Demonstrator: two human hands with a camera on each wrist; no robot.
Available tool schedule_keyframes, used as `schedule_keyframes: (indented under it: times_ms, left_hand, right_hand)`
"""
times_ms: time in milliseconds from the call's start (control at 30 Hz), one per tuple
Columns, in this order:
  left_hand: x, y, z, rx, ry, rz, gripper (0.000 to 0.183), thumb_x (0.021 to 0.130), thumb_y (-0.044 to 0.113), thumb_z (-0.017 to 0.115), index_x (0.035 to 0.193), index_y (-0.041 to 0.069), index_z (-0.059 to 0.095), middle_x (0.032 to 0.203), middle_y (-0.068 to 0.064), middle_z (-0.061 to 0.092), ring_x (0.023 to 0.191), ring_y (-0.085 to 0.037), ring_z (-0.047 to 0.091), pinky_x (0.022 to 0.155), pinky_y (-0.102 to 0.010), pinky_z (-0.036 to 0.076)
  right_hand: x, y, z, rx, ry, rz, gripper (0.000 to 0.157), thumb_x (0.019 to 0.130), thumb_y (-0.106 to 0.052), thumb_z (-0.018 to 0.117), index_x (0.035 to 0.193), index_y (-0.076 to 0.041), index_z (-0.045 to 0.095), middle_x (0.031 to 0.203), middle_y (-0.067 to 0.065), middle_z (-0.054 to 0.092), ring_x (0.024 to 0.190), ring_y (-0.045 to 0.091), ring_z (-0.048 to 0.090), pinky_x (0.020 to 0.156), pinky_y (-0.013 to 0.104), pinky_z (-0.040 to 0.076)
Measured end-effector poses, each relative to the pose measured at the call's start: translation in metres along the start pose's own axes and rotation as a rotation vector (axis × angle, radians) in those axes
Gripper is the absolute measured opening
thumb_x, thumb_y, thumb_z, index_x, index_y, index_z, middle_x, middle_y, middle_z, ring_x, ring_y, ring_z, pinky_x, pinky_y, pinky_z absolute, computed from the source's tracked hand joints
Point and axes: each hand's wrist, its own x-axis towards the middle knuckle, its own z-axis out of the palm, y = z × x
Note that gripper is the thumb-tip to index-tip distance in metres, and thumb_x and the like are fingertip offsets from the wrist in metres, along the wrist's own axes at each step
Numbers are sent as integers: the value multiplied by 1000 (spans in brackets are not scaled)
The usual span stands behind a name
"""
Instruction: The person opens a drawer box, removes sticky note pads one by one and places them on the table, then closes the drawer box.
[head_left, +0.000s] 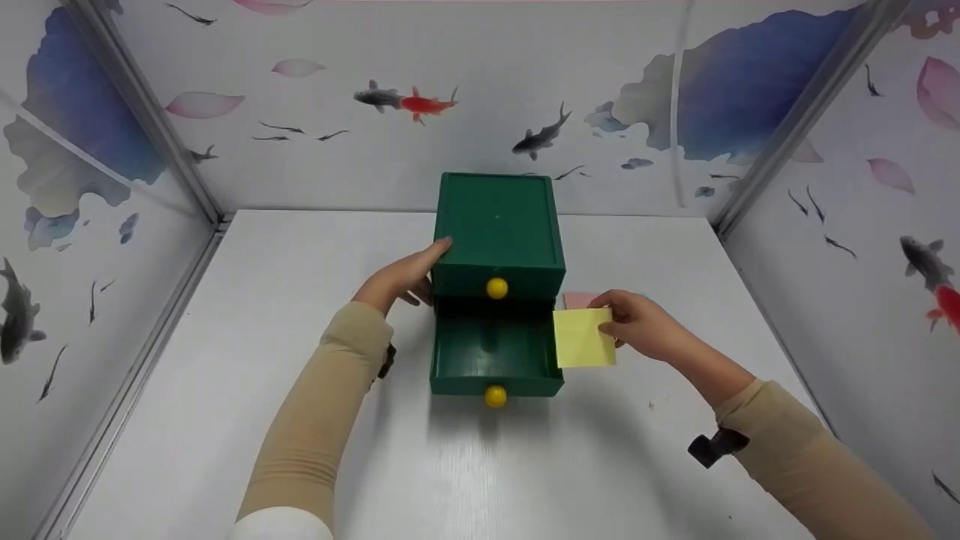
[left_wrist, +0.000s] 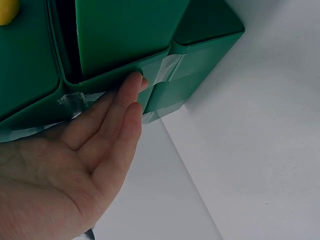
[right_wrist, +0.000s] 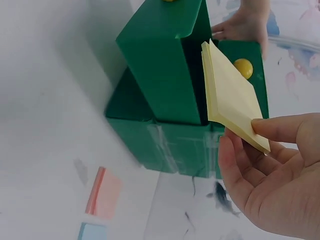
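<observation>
A green desktop drawer cabinet [head_left: 499, 225] stands at the back middle of the table. Its lower drawer [head_left: 487, 356] is pulled out and shows a bare floor; the upper one, with a yellow knob [head_left: 496, 288], is closed. My left hand [head_left: 405, 276] rests against the cabinet's left side, thumb at the top edge. In the left wrist view its fingers [left_wrist: 112, 130] lie nearly straight along the taped side. My right hand [head_left: 645, 326] pinches a pad of yellow sticky notes [head_left: 577, 341] between thumb and fingers, just right of the pulled-out drawer.
Behind the yellow pad, a pink sticky-note pad [right_wrist: 106, 194] lies on the table, with a light blue pad [right_wrist: 92, 231] beside it. White panels [head_left: 480, 45] printed with fish and petals enclose the white table [head_left: 262, 360] at the back and both sides.
</observation>
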Motion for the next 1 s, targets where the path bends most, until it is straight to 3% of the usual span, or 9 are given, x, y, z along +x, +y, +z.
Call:
schedule_keyframes:
  times_ms: [433,1000]
  left_hand:
    - [0,0,0,11,12,0,96,90,77,20,152,3,29,124,-29,58,108,-39,62,96,-50,44]
    - [-1,0,2,-7,10,5,95,91,76,21,154,6,24,131,-28,53,109,-37,61,98,-51,43]
  right_hand:
    - [16,52,1,-12,32,127,33,97,-2,54,130,5,55,108,22,59,88,28,60,74,38,55]
    - [39,107,13,70,10,305,40,97,-5,58,134,5,48,119,25,51,91,26,59,77,37,54]
